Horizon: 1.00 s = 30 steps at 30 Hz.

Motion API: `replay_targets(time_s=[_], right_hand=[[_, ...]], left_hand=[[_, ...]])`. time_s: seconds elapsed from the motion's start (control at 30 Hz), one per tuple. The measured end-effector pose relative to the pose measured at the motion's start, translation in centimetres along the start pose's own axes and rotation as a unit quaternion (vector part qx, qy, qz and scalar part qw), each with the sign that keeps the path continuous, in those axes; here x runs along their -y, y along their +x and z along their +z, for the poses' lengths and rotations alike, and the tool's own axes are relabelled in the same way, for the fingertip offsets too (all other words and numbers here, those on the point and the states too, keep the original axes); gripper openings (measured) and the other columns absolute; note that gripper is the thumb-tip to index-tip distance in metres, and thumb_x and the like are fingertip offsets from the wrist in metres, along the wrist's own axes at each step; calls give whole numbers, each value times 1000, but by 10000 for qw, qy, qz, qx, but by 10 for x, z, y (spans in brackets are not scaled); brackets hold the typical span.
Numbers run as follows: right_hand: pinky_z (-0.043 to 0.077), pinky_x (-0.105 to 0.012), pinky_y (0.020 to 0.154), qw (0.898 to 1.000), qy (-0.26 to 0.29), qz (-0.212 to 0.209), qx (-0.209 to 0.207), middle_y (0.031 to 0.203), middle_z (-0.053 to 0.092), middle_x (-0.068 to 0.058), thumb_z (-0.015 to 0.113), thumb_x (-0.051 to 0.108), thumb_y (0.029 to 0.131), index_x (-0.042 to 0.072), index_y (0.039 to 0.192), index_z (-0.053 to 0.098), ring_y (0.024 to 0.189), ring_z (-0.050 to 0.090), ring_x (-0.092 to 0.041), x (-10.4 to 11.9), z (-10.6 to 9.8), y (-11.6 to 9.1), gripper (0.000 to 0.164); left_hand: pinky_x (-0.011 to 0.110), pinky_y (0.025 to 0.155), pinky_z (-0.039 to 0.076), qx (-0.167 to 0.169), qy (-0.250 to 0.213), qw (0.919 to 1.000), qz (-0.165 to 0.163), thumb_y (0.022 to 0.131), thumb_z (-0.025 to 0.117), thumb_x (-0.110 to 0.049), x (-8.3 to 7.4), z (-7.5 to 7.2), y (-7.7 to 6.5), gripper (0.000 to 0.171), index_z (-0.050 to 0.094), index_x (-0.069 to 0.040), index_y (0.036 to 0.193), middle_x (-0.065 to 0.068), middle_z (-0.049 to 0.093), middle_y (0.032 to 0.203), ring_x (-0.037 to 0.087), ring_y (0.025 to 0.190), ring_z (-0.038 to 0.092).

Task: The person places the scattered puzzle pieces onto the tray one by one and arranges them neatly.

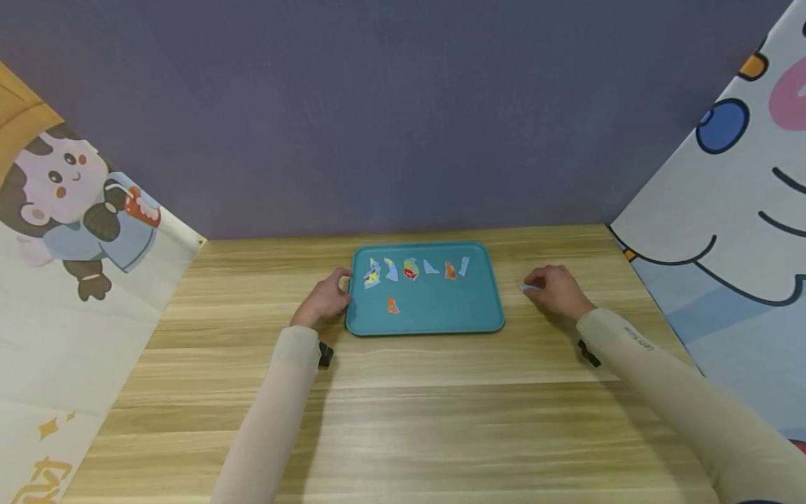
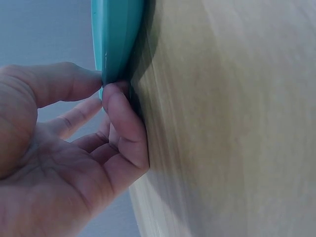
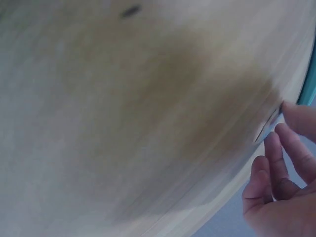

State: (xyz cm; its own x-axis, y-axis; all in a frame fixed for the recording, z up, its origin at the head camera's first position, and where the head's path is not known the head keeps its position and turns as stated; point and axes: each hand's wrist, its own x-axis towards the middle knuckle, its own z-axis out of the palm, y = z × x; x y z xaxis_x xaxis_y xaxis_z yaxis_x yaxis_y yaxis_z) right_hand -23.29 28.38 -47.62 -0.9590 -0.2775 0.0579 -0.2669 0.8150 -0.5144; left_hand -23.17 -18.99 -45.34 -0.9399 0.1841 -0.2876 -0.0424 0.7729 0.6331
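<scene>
A teal tray (image 1: pixel 443 309) lies on the wooden table, and my left hand (image 1: pixel 324 299) grips its left rim. In the left wrist view, the thumb is on one side of the tray edge (image 2: pixel 116 42) and curled fingers are on the other. Off the tray's right side, my right hand (image 1: pixel 559 291) pinches a small pale paper piece (image 1: pixel 527 287) between thumb and fingertips, low over the table. That thin piece (image 3: pixel 267 125) shows nearly edge-on in the right wrist view. Several irregular cut-out pieces form a row along the tray's far half, among them a red-and-yellow one (image 1: pixel 411 269). An orange piece (image 1: pixel 393 305) sits nearer, left of the middle.
Wooden tabletop (image 1: pixel 466 420) stretches in front of the tray and to both sides. A dark grey-blue wall (image 1: pixel 403 126) rises behind the table's far edge. Cartoon-printed panels stand at the left (image 1: pixel 126 336) and right (image 1: pixel 705 231).
</scene>
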Motion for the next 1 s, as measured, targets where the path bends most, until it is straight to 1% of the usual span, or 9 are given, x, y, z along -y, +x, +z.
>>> replay_targets(time_s=[0.07,0.13,0.43,0.53,0.7,0.8,1.0], right_hand=[[47,-46,77,10000,25,24,-3,95,65,-18,65,6,86,-5,101,66,87,61,-32,1,0,0,18],[48,-45,75,10000,24,53,-16,93,66,-16,65,6,87,-4,101,66,85,61,-31,2,0,-1,17],[48,-43,72,9997,39,153,-172,87,66,-12,68,9,85,-2,97,68,80,61,-27,2,2,0,17],[48,-43,72,9997,-6,90,-235,87,67,-12,68,13,86,-1,96,69,80,62,-27,6,3,2,18],[48,-42,71,9992,-87,-152,-348,86,67,-10,69,15,85,0,95,70,79,61,-26,20,3,6,18],[47,-42,71,9990,-10,-261,-364,86,67,-10,69,13,85,0,95,70,79,60,-25,32,2,8,16],[45,-43,74,9983,109,-435,-360,89,67,-11,69,10,84,1,96,72,85,59,-29,53,5,15,16]], left_hand=[[32,61,44,2,-17,10000,-11,92,52,-9,0,0,0,53,34,-13,141,12,61,88,20,71,55],[32,61,44,-14,-26,10000,-4,92,53,-9,1,0,0,53,34,-13,141,12,61,88,20,70,56],[33,62,45,-5,-15,10000,60,92,52,-9,2,-1,0,54,33,-12,142,11,61,86,20,71,56],[33,63,45,-17,6,10000,56,92,53,-9,1,0,0,53,34,-12,142,11,61,87,20,71,56],[33,64,44,-29,23,10000,30,92,53,-10,0,0,0,53,35,-13,141,11,61,89,21,73,56],[33,64,45,-35,22,10000,23,91,53,-10,1,0,0,53,35,-13,141,12,61,89,21,73,56],[33,63,45,-16,98,9999,33,91,53,-10,3,0,2,53,34,-13,141,11,61,90,21,73,56]])
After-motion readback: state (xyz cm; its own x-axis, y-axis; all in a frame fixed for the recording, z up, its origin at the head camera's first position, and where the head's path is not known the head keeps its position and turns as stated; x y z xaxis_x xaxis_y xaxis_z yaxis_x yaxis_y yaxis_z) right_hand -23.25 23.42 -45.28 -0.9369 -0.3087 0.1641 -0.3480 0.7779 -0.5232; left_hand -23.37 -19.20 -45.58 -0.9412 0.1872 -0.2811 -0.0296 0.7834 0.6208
